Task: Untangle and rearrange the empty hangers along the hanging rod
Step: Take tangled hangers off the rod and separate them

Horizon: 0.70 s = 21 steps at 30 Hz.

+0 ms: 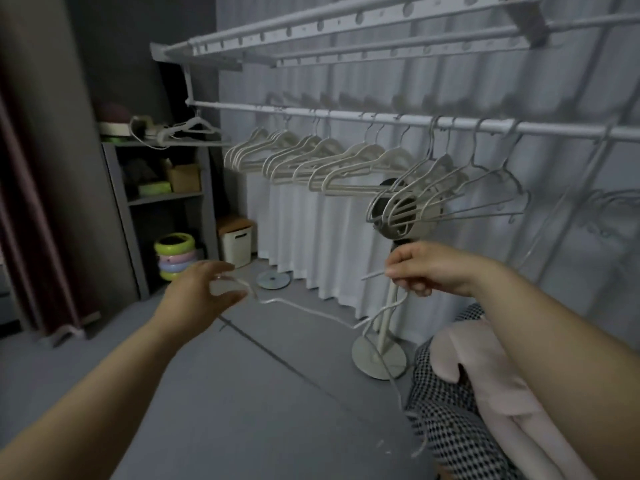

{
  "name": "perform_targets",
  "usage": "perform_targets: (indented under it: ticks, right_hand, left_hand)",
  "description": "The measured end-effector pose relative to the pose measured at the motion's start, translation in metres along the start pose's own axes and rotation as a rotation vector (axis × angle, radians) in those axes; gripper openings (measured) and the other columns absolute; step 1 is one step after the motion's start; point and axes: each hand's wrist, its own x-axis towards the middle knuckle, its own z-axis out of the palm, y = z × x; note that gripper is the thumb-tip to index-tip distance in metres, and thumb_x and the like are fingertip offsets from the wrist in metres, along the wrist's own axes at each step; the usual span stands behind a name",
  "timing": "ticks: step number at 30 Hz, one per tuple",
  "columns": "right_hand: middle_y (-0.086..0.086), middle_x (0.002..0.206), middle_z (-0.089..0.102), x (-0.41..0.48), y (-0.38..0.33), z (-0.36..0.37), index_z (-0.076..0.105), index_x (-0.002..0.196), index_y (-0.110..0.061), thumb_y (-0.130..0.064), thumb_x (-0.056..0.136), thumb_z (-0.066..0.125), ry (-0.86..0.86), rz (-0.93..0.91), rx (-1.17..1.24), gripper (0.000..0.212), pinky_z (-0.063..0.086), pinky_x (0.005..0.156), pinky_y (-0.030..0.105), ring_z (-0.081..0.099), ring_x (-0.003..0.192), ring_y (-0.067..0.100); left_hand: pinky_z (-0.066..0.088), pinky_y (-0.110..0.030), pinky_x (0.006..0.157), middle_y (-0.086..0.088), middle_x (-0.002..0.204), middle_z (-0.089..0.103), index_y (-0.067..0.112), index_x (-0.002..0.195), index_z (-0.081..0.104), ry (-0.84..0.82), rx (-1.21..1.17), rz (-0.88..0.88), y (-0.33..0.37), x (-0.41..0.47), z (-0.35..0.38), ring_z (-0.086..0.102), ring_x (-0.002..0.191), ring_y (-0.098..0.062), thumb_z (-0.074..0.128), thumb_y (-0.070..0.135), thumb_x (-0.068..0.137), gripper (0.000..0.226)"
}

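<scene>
While both hands, right hand (424, 268) pinching and left hand (204, 292) loosely curled, hold 1 loose hanger (311, 311), next it needs hooking onto the far hanging rod (346, 116).

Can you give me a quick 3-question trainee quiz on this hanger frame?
1. True or false: both hands grip a hanger that is off the hanging rod.
2. Which stands on the floor behind the right hand? A) ladder B) pedestal fan C) ironing board
3. Fill in: the hangers still on the rod are ____ of clothes.

Key:
1. True. The left hand grips one end of the loose hanger, the right hand the other.
2. B
3. empty
</scene>
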Motion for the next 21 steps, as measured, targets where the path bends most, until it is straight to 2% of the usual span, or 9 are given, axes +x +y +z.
perform_targets:
  ticks: [2, 3, 5, 9, 12, 14, 16, 19, 21]
  right_hand:
    - [-0.001, 0.052, 0.048, -0.006, -0.001, 0.017, 0.053, 0.077, -0.012, -0.004, 0.09, 0.05, 0.033, -0.019, 0.166, 0.016, 0.029, 0.035, 0.015, 0.033, 0.033, 0.003]
    - [-0.002, 0.049, 0.049, -0.009, -0.001, 0.023, 0.052, 0.077, -0.011, -0.001, 0.09, 0.048, 0.05, -0.027, 0.236, 0.017, 0.028, 0.033, 0.014, 0.032, 0.031, 0.002]
    - [-0.006, 0.042, 0.052, -0.015, -0.003, 0.034, 0.051, 0.075, -0.012, 0.001, 0.09, 0.046, 0.093, -0.038, 0.342, 0.021, 0.028, 0.031, 0.012, 0.031, 0.029, 0.001]
    - [-0.006, 0.038, 0.055, -0.023, -0.01, 0.048, 0.053, 0.074, -0.014, 0.0, 0.09, 0.047, 0.237, -0.018, 0.516, 0.022, 0.035, 0.032, 0.011, 0.038, 0.028, 0.0]
    - [-0.004, 0.039, 0.057, -0.029, -0.014, 0.051, 0.052, 0.072, -0.01, 0.001, 0.091, 0.047, 0.382, -0.023, 0.691, 0.022, 0.043, 0.034, 0.012, 0.043, 0.027, 0.0]
    - [0.003, 0.049, 0.057, -0.033, -0.015, 0.05, 0.051, 0.073, -0.008, 0.001, 0.091, 0.047, 0.478, -0.043, 0.79, 0.021, 0.047, 0.036, 0.014, 0.045, 0.027, 0.001]
    - [0.006, 0.055, 0.055, -0.037, -0.015, 0.046, 0.05, 0.073, -0.008, 0.001, 0.091, 0.046, 0.569, -0.06, 0.83, 0.021, 0.048, 0.036, 0.015, 0.045, 0.027, 0.001]
    - [0.001, 0.043, 0.059, -0.04, -0.012, 0.037, 0.049, 0.073, -0.008, 0.001, 0.091, 0.045, 0.664, -0.085, 0.858, 0.021, 0.049, 0.037, 0.015, 0.046, 0.026, 0.001]
    - [0.007, 0.056, 0.059, -0.043, -0.009, 0.03, 0.049, 0.078, -0.008, 0.003, 0.091, 0.044, 0.691, -0.087, 0.833, 0.018, 0.049, 0.039, 0.017, 0.049, 0.028, 0.002]
  left_hand:
    - [0.042, -0.037, 0.091, -0.014, 0.125, 0.055, 0.006, 0.122, 0.055, 0.015, 0.031, -0.017, -0.005, -0.008, 0.005, 0.052, 0.113, -0.031, 0.066, 0.022, 0.081, 0.045]
    - [0.041, -0.037, 0.093, -0.014, 0.128, 0.054, 0.006, 0.123, 0.053, 0.0, 0.018, -0.005, -0.004, -0.014, 0.01, 0.051, 0.115, -0.03, 0.064, 0.022, 0.082, 0.045]
    - [0.04, -0.029, 0.09, -0.011, 0.126, 0.057, 0.007, 0.122, 0.054, -0.142, -0.097, 0.006, 0.009, -0.029, 0.025, 0.053, 0.115, -0.026, 0.059, 0.022, 0.086, 0.039]
    - [0.04, -0.017, 0.082, -0.005, 0.115, 0.06, 0.012, 0.125, 0.05, -0.498, -0.33, 0.061, 0.045, -0.066, 0.062, 0.057, 0.1, -0.013, 0.052, 0.027, 0.09, 0.038]
    - [0.042, -0.005, 0.062, 0.001, 0.099, 0.057, 0.015, 0.128, 0.043, -0.695, -0.464, 0.05, 0.063, -0.087, 0.079, 0.057, 0.08, -0.004, 0.049, 0.032, 0.091, 0.041]
    - [0.044, -0.006, 0.058, 0.003, 0.092, 0.056, 0.021, 0.125, 0.035, -0.829, -0.545, 0.03, 0.069, -0.096, 0.085, 0.058, 0.07, -0.003, 0.05, 0.029, 0.091, 0.038]
    - [0.047, -0.015, 0.055, 0.003, 0.084, 0.055, 0.023, 0.124, 0.032, -0.868, -0.62, -0.006, 0.073, -0.098, 0.087, 0.059, 0.057, -0.006, 0.051, 0.019, 0.091, 0.039]
    - [0.044, -0.018, 0.042, -0.002, 0.072, 0.056, 0.014, 0.117, 0.042, -0.813, -0.681, -0.031, 0.079, -0.094, 0.087, 0.052, 0.035, -0.005, 0.045, 0.009, 0.093, 0.024]
    - [0.04, -0.017, 0.036, -0.002, 0.065, 0.057, 0.013, 0.107, 0.048, -0.772, -0.69, -0.003, 0.084, -0.087, 0.085, 0.049, 0.03, -0.005, 0.043, 0.008, 0.094, 0.015]
